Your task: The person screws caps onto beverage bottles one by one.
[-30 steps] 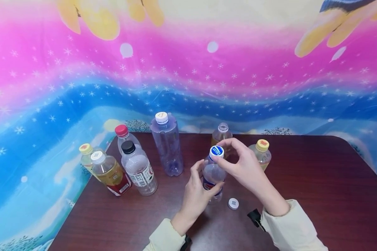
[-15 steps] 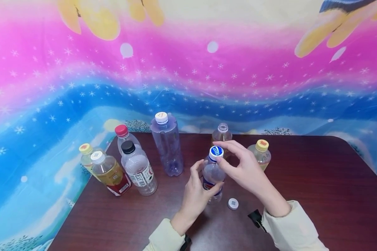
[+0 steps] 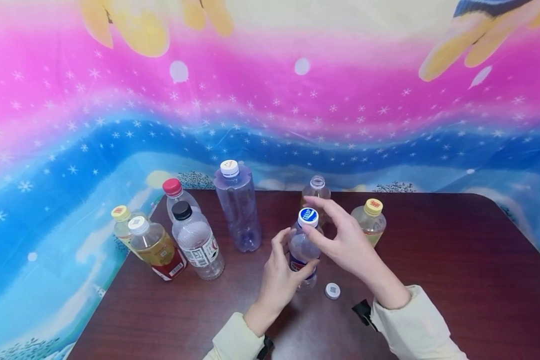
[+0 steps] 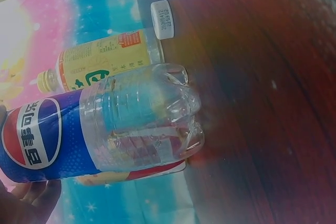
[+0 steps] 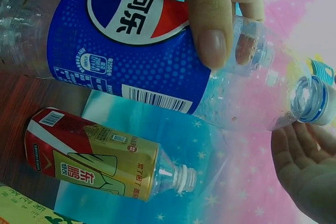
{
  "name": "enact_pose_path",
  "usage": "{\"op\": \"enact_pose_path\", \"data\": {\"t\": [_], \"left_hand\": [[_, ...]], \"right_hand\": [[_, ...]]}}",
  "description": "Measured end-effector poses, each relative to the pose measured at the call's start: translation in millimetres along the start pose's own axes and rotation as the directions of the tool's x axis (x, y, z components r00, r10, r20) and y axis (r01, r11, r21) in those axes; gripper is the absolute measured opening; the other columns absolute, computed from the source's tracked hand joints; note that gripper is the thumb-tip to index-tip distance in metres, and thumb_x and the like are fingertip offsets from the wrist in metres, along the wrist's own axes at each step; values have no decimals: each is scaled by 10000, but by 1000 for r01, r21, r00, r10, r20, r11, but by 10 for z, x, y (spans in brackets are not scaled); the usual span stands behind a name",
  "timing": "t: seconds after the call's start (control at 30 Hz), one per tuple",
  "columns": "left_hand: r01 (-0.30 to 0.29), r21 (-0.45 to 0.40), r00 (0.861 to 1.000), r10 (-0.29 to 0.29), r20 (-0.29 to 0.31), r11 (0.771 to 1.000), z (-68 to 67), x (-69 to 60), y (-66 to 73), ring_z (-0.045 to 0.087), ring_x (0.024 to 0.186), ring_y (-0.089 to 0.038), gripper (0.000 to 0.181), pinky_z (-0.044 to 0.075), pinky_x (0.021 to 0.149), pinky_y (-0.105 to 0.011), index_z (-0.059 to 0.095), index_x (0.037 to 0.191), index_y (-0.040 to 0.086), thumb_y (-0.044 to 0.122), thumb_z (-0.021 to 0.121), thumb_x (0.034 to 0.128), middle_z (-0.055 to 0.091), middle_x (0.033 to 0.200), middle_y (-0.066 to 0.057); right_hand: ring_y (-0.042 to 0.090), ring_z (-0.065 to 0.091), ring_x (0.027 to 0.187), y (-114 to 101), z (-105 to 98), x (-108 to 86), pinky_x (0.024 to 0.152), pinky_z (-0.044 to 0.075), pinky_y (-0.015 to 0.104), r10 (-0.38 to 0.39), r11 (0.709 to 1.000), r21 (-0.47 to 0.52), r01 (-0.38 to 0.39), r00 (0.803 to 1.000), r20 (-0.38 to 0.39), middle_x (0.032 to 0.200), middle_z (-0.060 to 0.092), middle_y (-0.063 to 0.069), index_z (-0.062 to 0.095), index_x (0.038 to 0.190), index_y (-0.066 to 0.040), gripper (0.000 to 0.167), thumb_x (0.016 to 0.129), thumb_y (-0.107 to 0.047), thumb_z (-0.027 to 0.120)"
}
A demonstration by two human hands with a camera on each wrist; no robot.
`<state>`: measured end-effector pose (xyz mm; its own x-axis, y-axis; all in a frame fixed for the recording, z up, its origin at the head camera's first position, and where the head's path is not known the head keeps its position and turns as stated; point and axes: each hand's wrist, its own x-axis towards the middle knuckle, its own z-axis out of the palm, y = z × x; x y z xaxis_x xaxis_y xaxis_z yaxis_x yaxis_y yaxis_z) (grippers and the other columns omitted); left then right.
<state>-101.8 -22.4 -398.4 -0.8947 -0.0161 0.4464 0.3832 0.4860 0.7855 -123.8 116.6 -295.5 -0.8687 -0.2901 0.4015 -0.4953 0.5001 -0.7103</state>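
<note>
My left hand grips a clear Pepsi bottle with a blue label, holding it near upright over the table. Its fingers and thumb wrap the labelled body. At the top, my right hand curls round the white bottle cap with its blue printed top. The thumb lies at the cap's near edge, while the index finger arches past its far side. Whether every fingertip touches the cap is hard to tell. A loose white cap lies on the table below the right hand.
Behind the hands stands an uncapped bottle with a red-gold label. A yellow-capped bottle is right of it. A tall purplish bottle stands left of centre, and several capped bottles, including a black-capped one, cluster farther left.
The print on the blue-topped cap has turned. My right index finger has lifted slightly away from it. The left hand and the bottle stay nearly where they were.
</note>
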Motion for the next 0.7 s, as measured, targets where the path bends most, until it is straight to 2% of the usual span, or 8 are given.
{"op": "enact_pose_path", "data": {"t": [0.13, 0.27, 0.43, 0.6, 0.7], "left_hand": [[-8, 4, 1000, 8, -3, 1000, -5, 5, -8, 641, 1119, -262, 766, 526, 925, -410, 311, 1330, 91, 214, 806, 760, 564, 1299, -137], [7, -4, 1000, -7, 2, 1000, -15, 7, 1, 635, 1133, -258, 772, 520, 939, -407, 309, 1334, 93, 208, 808, 756, 558, 1311, -134], [7, -1, 1000, -7, -7, 1000, -7, 0, -4, 640, 1123, -255, 766, 523, 934, -400, 314, 1330, 92, 204, 808, 755, 564, 1302, -132], [10, -4, 1000, -10, -8, 1000, 7, -2, -6, 639, 1128, -258, 765, 521, 937, -398, 313, 1332, 97, 210, 807, 758, 565, 1307, -134], [10, -6, 1000, -10, -1, 1000, 11, 1, -2, 636, 1132, -261, 764, 520, 940, -400, 307, 1335, 100, 213, 802, 764, 558, 1312, -134]], "right_hand": [[80, 561, 971, 18, -27, -23, 845, 495, 236, -53, 999, -7, 53, 999, 7, 1193, 635, 56, 598, 1278, -112, 390, 890, -75, 619], [53, 570, 1019, 19, -54, -30, 882, 504, 255, -49, 999, 9, 49, 999, -4, 1175, 646, 39, 618, 1262, -129, 371, 894, -77, 619], [37, 582, 925, 12, -49, -22, 834, 525, 262, -4, 999, 33, 5, 1000, -25, 1090, 659, 39, 647, 1193, -102, 327, 867, -93, 670], [119, 629, 869, 1, -14, -3, 799, 531, 246, 77, 995, 60, -74, 996, -34, 1005, 660, 70, 601, 1124, -58, 319, 831, -105, 719], [186, 646, 914, 5, 8, -1, 818, 530, 277, 63, 996, 58, -62, 998, -12, 1081, 657, 103, 559, 1201, -45, 403, 832, -96, 713]]}}
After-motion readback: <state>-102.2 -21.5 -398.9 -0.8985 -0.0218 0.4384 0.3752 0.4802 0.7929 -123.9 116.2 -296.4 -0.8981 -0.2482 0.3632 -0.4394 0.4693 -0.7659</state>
